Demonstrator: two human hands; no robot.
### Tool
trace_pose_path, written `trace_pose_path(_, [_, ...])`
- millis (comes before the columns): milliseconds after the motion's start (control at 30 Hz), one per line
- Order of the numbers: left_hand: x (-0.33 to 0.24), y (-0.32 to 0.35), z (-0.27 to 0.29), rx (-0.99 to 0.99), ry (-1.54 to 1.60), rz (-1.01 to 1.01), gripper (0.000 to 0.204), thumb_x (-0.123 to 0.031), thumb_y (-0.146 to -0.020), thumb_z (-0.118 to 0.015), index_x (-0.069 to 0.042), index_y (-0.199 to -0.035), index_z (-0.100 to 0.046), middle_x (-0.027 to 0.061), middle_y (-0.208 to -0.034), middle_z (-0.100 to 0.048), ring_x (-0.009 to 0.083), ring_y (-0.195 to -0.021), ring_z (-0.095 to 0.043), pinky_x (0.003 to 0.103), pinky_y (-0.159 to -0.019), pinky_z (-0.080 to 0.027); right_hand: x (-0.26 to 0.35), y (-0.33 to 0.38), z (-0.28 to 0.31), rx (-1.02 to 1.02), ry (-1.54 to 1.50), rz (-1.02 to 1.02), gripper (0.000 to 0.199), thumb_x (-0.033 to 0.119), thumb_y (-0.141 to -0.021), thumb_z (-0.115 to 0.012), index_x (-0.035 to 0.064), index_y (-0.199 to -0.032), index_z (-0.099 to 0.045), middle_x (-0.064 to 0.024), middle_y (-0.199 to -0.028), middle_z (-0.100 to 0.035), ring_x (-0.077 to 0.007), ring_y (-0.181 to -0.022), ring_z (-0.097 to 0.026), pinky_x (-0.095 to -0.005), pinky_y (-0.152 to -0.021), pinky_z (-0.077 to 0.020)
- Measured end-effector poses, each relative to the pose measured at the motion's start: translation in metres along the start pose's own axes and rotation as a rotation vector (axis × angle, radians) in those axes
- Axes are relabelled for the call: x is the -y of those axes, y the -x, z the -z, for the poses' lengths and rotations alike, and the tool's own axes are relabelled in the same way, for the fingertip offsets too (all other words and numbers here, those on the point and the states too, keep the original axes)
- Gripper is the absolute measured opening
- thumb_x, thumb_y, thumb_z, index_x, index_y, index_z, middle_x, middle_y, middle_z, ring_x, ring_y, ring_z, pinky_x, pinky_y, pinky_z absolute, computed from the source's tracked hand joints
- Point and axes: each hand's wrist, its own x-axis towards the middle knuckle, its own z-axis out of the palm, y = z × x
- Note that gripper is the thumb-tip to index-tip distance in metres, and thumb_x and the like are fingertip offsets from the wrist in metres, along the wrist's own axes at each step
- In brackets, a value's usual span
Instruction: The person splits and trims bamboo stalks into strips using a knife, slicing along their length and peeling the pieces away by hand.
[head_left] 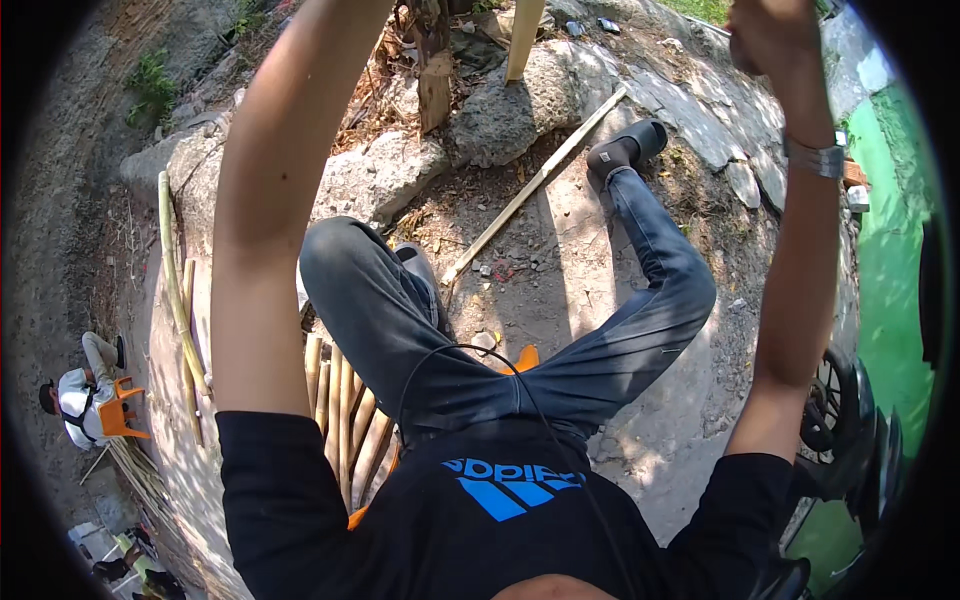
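Both my arms are raised toward the top of the head view. My left forearm runs out past the upper edge, so the left hand is out of sight. Near the top right corner my right hand (775,40) is cut by the edge, its fingers curled closed; what they hold, if anything, is hidden. Between the arms, a pale flat wooden strip (525,38) comes down from the top edge beside a rough brown wooden post (433,85). On the ground before my feet lies a long narrow wooden strip (540,185), slanting, apart from both hands.
Cut bamboo poles (345,410) lie by my left thigh, longer bamboo poles (178,290) farther left. Orange chair parts (525,358) show beneath me. A person (78,410) sits far left. Rocks (500,120) lie ahead; a motorcycle (845,420) stands right. A cable (470,347) crosses my lap.
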Motion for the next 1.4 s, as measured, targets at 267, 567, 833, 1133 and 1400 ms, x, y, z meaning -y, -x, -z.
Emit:
trace_pose_path(267, [0.069, 0.074, 0.033, -0.548, 0.516, 0.03, 0.107, -0.079, -0.089, -0.056, -0.007, -0.16, -0.02, 0.0248, -0.155, -0.04, 0.0376, -0.144, -0.04, 0.057, -0.116, -0.033, 0.063, 0.014, -0.024, 0.136, -0.07, -0.143, 0.037, 0.041, -0.103, -0.064, 0.0041, -0.099, -0.063, -0.0101, -0.068, -0.065, -0.0226, -0.06, -0.063, -0.0377, -0.06, -0.0497])
trace_pose_path(567, [-0.084, 0.012, 0.082, -1.023, 0.071, -0.318, 0.047, -0.042, -0.106, -0.054, 0.0, -0.126, -0.062, 0.0151, -0.097, -0.071, 0.0222, -0.084, -0.068, 0.038, -0.075, -0.054, 0.112, 0.037, -0.041, 0.066, -0.089, -0.307, 0.033, 0.036, -0.101, -0.067, 0.005, -0.095, -0.06, -0.0127, -0.069, -0.065, -0.0336, -0.064, -0.067, -0.0435, -0.06, -0.05])
trace_pose_path(833, [-0.108, -0.061, 0.043, -1.3, 0.046, 0.051, 0.061, -0.045, -0.106, -0.048, 0.002, -0.072, -0.067, 0.0204, -0.063, -0.061, 0.0347, -0.062, -0.063, 0.048, -0.06, -0.045, 0.141, 0.054, -0.067, -0.025, -0.041, -0.353, 0.03, 0.033, -0.099, -0.067, 0.0041, -0.095, -0.059, -0.0224, -0.077, -0.068, -0.0461, -0.075, -0.068, -0.0529, -0.062, -0.0531])
trace_pose_path(1133, [-0.068, -0.082, 0.056, -1.541, 0.165, -0.233, 0.056, -0.028, -0.099, -0.047, 0.005, -0.054, -0.056, 0.0176, -0.045, -0.048, 0.024, -0.042, -0.05, 0.046, -0.047, -0.035, 0.092, 0.037, -0.031, 0.165, -0.091, -0.167, 0.012, 0.009, -0.085, -0.066, -0.0003, -0.091, -0.061, -0.0164, -0.067, -0.058, -0.033, -0.06, -0.059, -0.0441, -0.059, -0.0477])
trace_pose_path(1400, [-0.081, -0.084, 0.043, -1.305, 0.357, -0.505, 0.059, -0.037, -0.104, -0.05, 0.003, -0.061, -0.059, 0.0068, -0.048, -0.052, 0.017, -0.044, -0.049, 0.037, -0.048, -0.041, 0.07, 0.042, 0.027, 0.323, -0.239, -0.385, 0.013, 0.008, -0.088, -0.065, 0.0008, -0.082, -0.057, 0.0026, -0.061, -0.045, -0.0067, -0.053, -0.041, -0.0299, -0.049, -0.0345])
